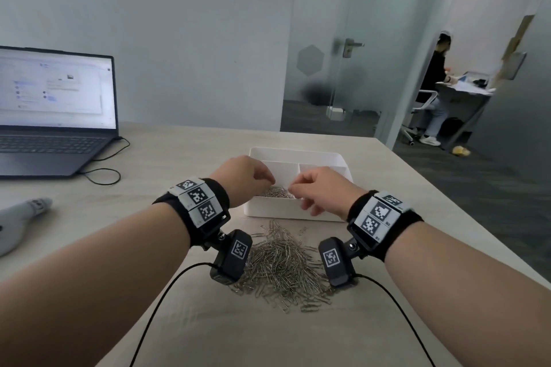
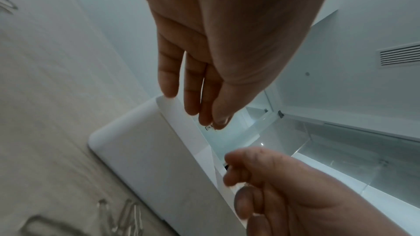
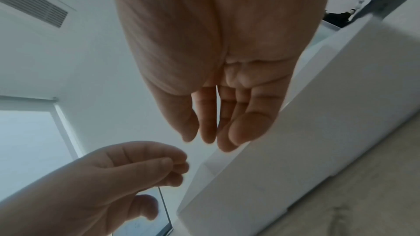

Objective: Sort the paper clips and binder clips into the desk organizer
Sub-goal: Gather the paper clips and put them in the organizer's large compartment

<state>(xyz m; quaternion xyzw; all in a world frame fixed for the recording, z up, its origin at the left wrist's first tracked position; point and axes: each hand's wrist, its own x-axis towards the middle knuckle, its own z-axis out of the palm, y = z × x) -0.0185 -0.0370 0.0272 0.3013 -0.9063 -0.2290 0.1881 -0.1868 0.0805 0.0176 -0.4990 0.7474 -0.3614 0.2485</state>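
1. Setup: white desk organizer [image 1: 298, 211] sits on the table [image 1: 185, 152], just beyond a big loose pile of paper clips [image 1: 280, 265]. The near-left compartment already holds a small heap of clips [image 1: 277, 192]. No binder clips visible anywhere.

2. Left hand [image 1: 243, 177] hovers over that near-left compartment. In the left wrist view the fingers hang down fairly straight, thumb tip meeting the fingertips [image 2: 205, 114], w/ something small and metallic at the tips, prob. a clip; too small to be sure.

3. Right hand [image 1: 319, 191] is over the organizer's near wall, right by the left hand. Thumb and forefinger are pressed together, the other fingers loosely curled. Can't tell if anything is between them; looks like a pinch on a clip or an empty one.

4. Step in hand, as I judge it: dropping clips into the near-left compartment.

5. To do it well:
 - Let go low, inside the walls, so clips don't bounce over the divider into the next section.
 - Spread thumb and fingers fully; clips snag on each other and cling to skin.
 - Keep the hands apart enough that they don't bump over one small compartment.
 - Going back to the pile, lift the wrists, since the wrist cams and cables [image 1: 167, 295] hang right over the clips and could drag them across the table.

6. Progress: early; most clips are on the table yet.
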